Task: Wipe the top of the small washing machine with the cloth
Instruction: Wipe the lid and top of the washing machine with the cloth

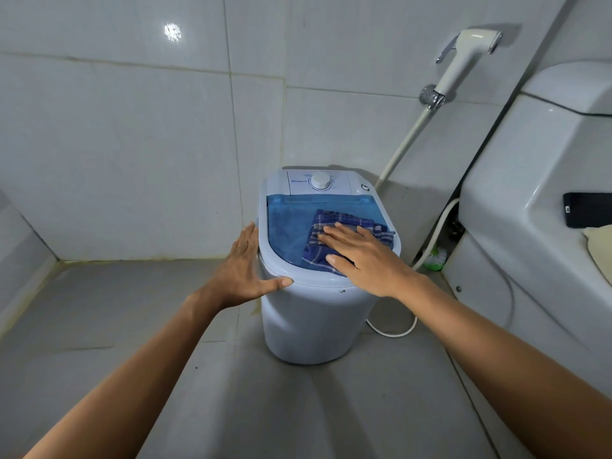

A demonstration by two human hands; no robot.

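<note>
The washer [314, 313] stands on the floor [132, 326] at the centre, close to the wall [132, 127] at its 12 o'clock. A dial [320, 180] sits at the top's 12 o'clock edge; the lid [284, 230] lies before it. The cloth [347, 226] lies on the lid toward 3 o'clock, the right hand [361, 256] flat on it. The left hand [245, 270] rests on the washer's rim at 9 o'clock. A toilet [530, 210] stands at 3 o'clock, a phone [586, 209] on it. A sprayer [463, 61] hangs on the wall at 1 o'clock, its hose [404, 144] dropping behind the washer. A cord [394, 332] lies on the floor at 4 o'clock.
</note>
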